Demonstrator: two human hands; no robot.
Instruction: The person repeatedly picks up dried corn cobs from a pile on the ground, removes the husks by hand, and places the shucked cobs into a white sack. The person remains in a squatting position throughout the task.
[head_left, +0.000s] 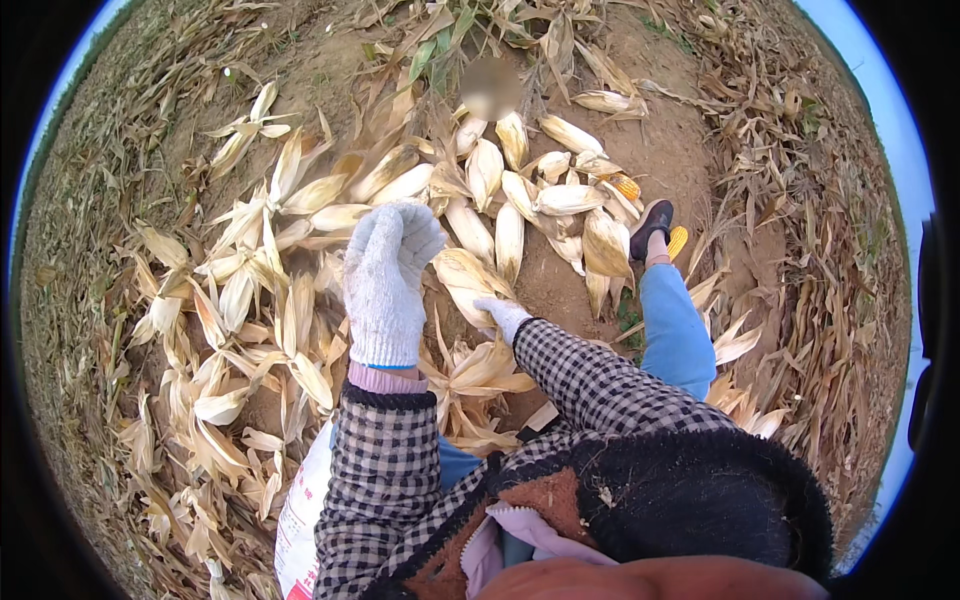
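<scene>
My right hand (504, 316), in a white knit glove, grips the near end of an ear of corn (466, 279) in its dry, pale husk. The thumb lies along the husk; the other fingers are mostly hidden beneath. My left hand (391, 277), also gloved in white, is raised to the left of that ear with its fingers curved and nothing visible in it. Beyond both hands lies a loose heap of corn ears in husks (484, 174) on bare soil. Below the held ear, an opened, empty-looking husk (471, 375) spreads on the ground.
Many peeled husks (240, 277) litter the left side. A white sack (301, 510) with printing stands by my left sleeve. Bare yellow corn (677, 241) lies beside my shoe (651, 226) at the right. Dry stalks (814, 247) cover the ground farther right.
</scene>
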